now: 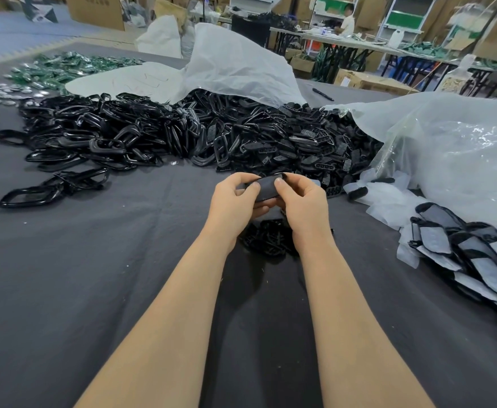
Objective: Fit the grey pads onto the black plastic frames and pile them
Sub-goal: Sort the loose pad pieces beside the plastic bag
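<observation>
Over the surface (94,260) centre, our left hand (235,198) and right hand (303,201) each hold one padded frame (266,187) in a pinching grip, thumbs pressing its grey face. Finished pieces (477,260) pile at four o'clock; the big heap of bare frames (211,134) at twelve o'clock suggests much remains.

Thumbs and fingers are covering the ends of the dark piece (266,187) pinched between the left hand (235,201) and the right hand (303,201), so how the pad is sitting on it isn't showing. The right wrist is hiding part of the small black heap (266,238) beneath. The stack of padded pieces (477,260) is running off the right edge, and the big frame heap (182,134) is disappearing under the white sack (235,63).
</observation>
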A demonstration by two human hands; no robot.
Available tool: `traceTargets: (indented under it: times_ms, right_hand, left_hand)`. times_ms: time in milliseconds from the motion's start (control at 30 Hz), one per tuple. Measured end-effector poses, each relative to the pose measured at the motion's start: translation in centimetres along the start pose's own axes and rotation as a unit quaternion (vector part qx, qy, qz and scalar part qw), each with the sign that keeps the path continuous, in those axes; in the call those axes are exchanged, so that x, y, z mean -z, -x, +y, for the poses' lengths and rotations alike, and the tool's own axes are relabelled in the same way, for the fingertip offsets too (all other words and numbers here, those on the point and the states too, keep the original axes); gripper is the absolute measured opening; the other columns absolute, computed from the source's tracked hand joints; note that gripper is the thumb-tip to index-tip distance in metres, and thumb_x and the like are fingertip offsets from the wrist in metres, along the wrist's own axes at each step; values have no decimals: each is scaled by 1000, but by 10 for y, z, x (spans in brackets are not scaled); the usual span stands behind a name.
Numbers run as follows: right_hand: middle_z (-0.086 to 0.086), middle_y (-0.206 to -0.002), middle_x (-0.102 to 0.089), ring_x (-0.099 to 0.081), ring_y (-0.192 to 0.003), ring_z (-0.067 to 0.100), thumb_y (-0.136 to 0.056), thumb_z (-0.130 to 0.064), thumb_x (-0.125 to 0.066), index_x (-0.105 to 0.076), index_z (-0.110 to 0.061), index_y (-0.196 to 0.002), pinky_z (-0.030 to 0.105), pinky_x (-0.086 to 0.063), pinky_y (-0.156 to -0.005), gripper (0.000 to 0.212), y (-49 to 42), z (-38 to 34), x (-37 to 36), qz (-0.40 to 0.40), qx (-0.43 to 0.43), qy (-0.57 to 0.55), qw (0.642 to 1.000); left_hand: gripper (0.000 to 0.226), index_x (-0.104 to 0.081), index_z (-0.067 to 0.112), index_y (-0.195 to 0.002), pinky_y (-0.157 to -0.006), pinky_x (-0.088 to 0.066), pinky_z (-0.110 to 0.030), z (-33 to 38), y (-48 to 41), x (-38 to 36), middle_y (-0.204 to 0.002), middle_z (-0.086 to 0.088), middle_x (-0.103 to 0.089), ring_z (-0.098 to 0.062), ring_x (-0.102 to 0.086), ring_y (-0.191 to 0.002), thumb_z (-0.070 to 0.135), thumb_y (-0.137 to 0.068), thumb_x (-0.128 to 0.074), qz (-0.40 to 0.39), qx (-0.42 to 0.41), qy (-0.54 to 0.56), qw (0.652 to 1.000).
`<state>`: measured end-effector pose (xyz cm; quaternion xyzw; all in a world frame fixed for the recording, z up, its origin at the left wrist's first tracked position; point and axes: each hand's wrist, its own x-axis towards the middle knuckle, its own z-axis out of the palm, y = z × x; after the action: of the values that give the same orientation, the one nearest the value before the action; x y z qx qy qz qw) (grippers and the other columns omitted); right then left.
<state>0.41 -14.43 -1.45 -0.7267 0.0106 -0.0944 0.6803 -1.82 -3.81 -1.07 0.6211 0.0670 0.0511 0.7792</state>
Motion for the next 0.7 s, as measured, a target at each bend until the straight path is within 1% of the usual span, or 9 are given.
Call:
traceTargets:
  times_ms: [67,133,233,300,400,500,533,633,700]
  right_hand:
    - [8,-94,-69,-65,-89,23,-94,-7,-57,-64,-10,-101,38,-54,-85,10,0,0,0,-1,-2,-10,1000]
    - [8,-92,-69,-66,-89,24,-94,-7,-57,-64,-14,-95,36,-55,-83,9,-1,0,0,-4,-6,-16,1000]
    - [-1,-86,-67,-65,-79,13,-94,-9,-58,-63,-18,-91,18,-54,-65,10,-2,1,0,-2,-9,-14,1000]
    - [-5,-85,-65,-61,-75,7,-93,-11,-59,-63,-14,-103,12,-49,-59,10,-3,1,0,10,-12,-5,1000]
    - [-3,-86,-66,-62,-68,3,-93,-13,-60,-63,-8,-111,14,-49,-62,18,-5,2,1,23,-20,-5,1000]
    - [5,-95,-67,-63,-79,12,-93,-12,-60,-62,-2,-115,21,-51,-69,24,-4,3,1,31,-30,-14,999]
    - [5,-95,-67,-63,-80,14,-93,-12,-60,-62,-3,-116,20,-51,-69,24,-4,3,1,34,-32,-17,999]
    - [0,-89,-65,-61,-73,8,-93,-12,-61,-63,-9,-110,15,-49,-61,18,-4,2,3,28,-36,-23,999]
    - [-1,-87,-66,-61,-69,5,-93,-12,-61,-62,-11,-107,14,-50,-60,14,-3,0,3,10,-35,-7,999]
  left_hand:
    - [20,-59,23,-91,-60,-56,-18,0,0,0,-87,-4,-71,-20,-74,-77,7,-99,-49,-5,-3,-6,1000]
    - [21,-59,23,-91,-60,-56,-19,0,-1,0,-88,-5,-71,-21,-74,-78,7,-99,-48,-7,-3,-8,1000]
    - [21,-59,23,-91,-57,-54,-18,0,-3,1,-87,-5,-71,-19,-74,-74,7,-99,-48,-4,-1,4,1000]
    - [19,-60,23,-92,-59,-55,-18,-1,-3,2,-87,-5,-72,-19,-74,-75,8,-98,-51,-9,-5,12,1000]
    - [25,-59,26,-92,-63,-55,-17,-3,-4,2,-84,-2,-73,-16,-74,-77,2,-94,-56,-31,-15,2,999]
    - [30,-59,30,-93,-65,-55,-18,-5,-5,3,-82,0,-73,-13,-73,-76,0,-93,-55,-41,-27,-43,998]
    - [29,-58,30,-95,-64,-55,-18,-5,-5,3,-80,0,-73,-12,-73,-74,1,-94,-55,-42,-34,-62,997]
    - [27,-58,29,-103,-60,-54,-18,-6,-6,3,-75,-1,-72,-8,-71,-66,4,-96,-54,-39,-47,-88,994]
    - [29,-57,33,-99,-62,-54,-20,-6,-7,4,-75,-1,-72,-7,-70,-66,4,-96,-53,-29,-48,-93,994]
